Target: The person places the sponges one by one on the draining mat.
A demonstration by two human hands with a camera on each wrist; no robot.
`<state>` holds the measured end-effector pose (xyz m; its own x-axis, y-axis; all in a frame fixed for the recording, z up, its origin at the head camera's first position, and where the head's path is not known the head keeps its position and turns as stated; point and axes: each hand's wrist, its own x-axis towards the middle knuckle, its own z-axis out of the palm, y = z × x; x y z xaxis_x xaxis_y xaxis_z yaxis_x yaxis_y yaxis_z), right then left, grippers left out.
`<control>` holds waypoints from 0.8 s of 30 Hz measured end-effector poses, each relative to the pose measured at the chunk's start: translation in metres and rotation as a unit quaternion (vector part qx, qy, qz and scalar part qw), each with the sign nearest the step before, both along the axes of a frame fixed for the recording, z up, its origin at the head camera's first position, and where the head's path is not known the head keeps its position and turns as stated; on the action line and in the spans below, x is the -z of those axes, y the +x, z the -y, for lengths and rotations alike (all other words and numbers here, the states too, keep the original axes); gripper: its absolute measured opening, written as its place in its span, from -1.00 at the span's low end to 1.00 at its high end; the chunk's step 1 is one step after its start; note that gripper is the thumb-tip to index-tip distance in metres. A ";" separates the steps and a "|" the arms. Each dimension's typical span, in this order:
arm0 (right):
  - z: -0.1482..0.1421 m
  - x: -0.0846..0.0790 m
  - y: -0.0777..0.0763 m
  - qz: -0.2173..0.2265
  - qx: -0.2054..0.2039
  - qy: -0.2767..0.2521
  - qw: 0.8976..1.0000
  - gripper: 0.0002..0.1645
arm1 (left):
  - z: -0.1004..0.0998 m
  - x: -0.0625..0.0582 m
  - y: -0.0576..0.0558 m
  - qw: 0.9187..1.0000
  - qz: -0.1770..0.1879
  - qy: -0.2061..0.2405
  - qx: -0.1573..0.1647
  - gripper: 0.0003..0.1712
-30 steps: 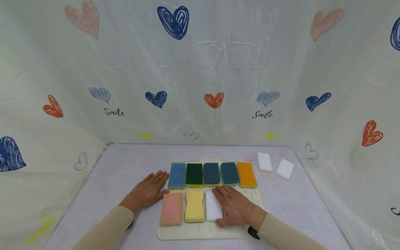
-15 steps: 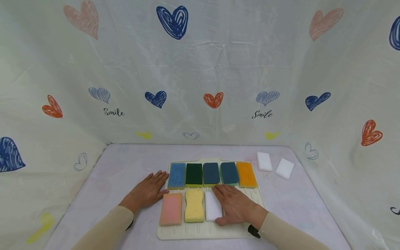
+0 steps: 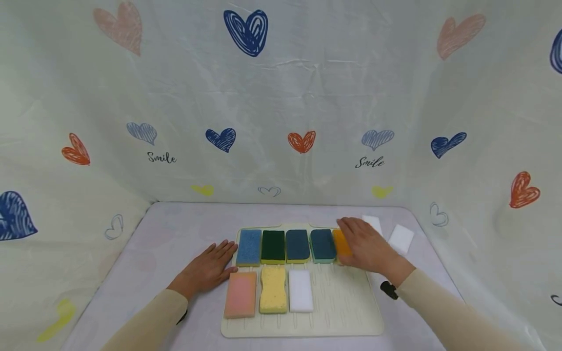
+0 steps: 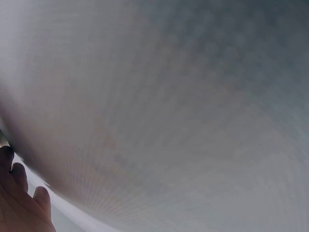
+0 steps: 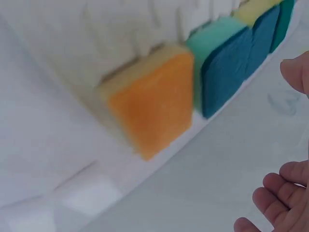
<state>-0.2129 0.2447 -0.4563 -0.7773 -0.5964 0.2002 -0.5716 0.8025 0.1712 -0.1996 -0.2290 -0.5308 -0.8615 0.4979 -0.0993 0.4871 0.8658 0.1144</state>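
My left hand (image 3: 205, 270) lies on the table with straight fingers, its fingertips at the left edge of the cream tray (image 3: 338, 317). Over the tray's back right corner is my right hand (image 3: 366, 246), which hides part of the orange sponge (image 3: 341, 243) in the head view. In the right wrist view, thumb and fingers are spread apart with nothing between them, and the orange sponge (image 5: 154, 101) shows whole. A white sponge (image 3: 300, 291) lies in the tray's front row, beside a yellow wavy sponge (image 3: 273, 290) and a pink sponge (image 3: 240, 295).
The back row also holds a blue sponge (image 3: 249, 247), a dark green one (image 3: 273, 247) and two dark blue-topped ones, the nearer to orange here (image 3: 323, 245). Two white sponges lie right of the tray, one partly behind my hand (image 3: 372, 223), the other outermost (image 3: 401, 239).
My right hand has left the white sponge in the front row and moved back and to the right, over the orange sponge. My left hand has stayed in place.
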 end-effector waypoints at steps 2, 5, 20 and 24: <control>-0.022 -0.006 -0.012 -0.003 0.036 0.015 0.999 0.17 | 0.000 0.000 -0.001 1.000 -0.001 0.001 0.000 -0.13; -0.052 -0.014 -0.027 0.000 0.070 0.033 0.997 0.13 | 0.000 0.000 -0.001 1.000 -0.001 0.004 0.001 -0.14; -0.110 -0.006 -0.061 0.067 0.125 0.073 0.987 0.14 | 0.000 0.002 -0.002 1.000 0.001 0.025 0.008 -0.14; -0.110 0.003 -0.068 0.093 0.138 0.063 0.984 0.15 | 0.000 0.000 0.000 1.000 0.001 0.020 0.008 -0.15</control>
<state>-0.2809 0.3548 -0.4593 -0.9295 -0.3682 -0.0239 -0.3657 0.9107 0.1923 -0.2000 -0.2293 -0.5310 -0.8537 0.5145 -0.0806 0.4998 0.8529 0.1507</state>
